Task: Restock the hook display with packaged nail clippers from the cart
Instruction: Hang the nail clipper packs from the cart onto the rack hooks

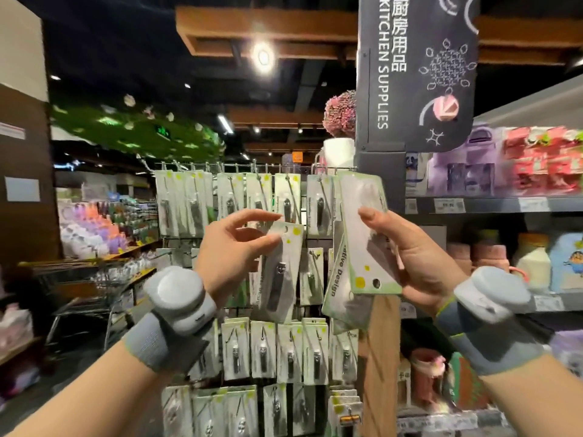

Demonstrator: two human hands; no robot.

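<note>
Fingers [268, 239] of left hand [230, 250] pinch one clipper pack [280, 272]; right hand [419, 257] grips a stack of packs [366, 234].

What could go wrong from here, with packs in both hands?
1. The left hand only pinches the single clipper pack near its top edge; it may slip.
2. The right hand grips a fanned stack of packs; lower ones could slide out.
3. The hook display looks crowded, so hung packs could be knocked off.

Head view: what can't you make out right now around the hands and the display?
- Left hand package: hang hole blurred.
- Right hand stack: count hidden by front card.
- Hook display: free hook tips hidden by hanging packages.
- Cart: contents blurred.
</note>
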